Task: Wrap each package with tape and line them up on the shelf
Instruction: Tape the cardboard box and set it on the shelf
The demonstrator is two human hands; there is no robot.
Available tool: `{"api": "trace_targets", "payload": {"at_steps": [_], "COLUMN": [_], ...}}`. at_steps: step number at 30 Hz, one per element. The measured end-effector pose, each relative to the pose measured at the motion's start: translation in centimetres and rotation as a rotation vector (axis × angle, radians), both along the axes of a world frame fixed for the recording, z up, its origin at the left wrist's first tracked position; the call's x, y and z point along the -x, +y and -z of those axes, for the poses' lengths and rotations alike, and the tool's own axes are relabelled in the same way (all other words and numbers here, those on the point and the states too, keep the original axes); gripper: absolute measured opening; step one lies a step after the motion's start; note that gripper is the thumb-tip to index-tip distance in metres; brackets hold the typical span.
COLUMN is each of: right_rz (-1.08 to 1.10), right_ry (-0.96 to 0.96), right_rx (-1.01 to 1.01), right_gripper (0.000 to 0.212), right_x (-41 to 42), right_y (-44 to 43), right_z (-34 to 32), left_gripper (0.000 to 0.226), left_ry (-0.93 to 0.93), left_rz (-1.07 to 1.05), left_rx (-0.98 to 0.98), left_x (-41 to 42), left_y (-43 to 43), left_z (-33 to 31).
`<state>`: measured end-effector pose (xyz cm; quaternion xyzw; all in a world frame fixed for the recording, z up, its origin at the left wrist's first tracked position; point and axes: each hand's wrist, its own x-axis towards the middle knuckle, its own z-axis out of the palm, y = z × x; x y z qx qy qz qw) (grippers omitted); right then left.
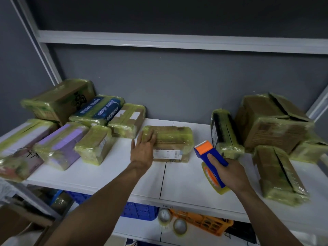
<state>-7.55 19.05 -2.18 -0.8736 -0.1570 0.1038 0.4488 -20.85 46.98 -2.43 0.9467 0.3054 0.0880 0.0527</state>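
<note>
Yellowish tape covers the cardboard package (172,141), lying flat mid-way along the white shelf (186,176). Left hand (142,150): fingers (150,137) straight, slightly spread, laid on the package's left end. Right hand (229,171): fingers curled round the blue-orange tape dispenser (205,151), just right of the package and apart from it. Wrapped packages cluster left (94,144) and right (271,125). Tape rolls (180,226) sit on the lower level.

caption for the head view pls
Left hand rests on a taped package; right hand grips the tape dispenser.
</note>
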Motion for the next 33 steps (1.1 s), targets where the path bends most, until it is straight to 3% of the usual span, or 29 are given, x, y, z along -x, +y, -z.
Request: {"api": "trace_targets", "payload": {"at_steps": [5,11,14,19,28,33], "right_rz": [-0.015,0.002,0.001,0.0,-0.101,-0.195], "right_ry": [0.007,0.007,0.009,0.028,0.013,0.03], "right_rx": [-0.076,-0.086,-0.106,-0.096,-0.106,-0.114], "right_gripper": [0.066,0.066,0.062,0.065,0.066,0.061], "right_x": [0.4,0.1,-0.3,-0.4,0.4,1.1], "right_y": [0.7,0.6,0.4,-0.1,-0.3,0.0], "right_z": [-0.5,-0.5,-0.2,-0.1,-0.9,-1.9], "left_gripper": [0.085,0.065,0.075,0.038,0.067,0.059], "left_ry": [-0.041,-0.362,-0.276,-0.377,-0.393,-0.412], "left_rz": [-0.071,0.057,0.007,0.031,0.402,0.381], "left_rx": [-0.032,0.104,0.078,0.173,0.411,0.483], "left_x": [-0.3,-2.1,-4.1,-4.4,-0.2,1.0], "left_y": [1.1,-6.2,-8.3,-8.7,-4.9,-4.8], "left_z": [-0.4,0.7,0.9,1.5,2.4,2.2]}}
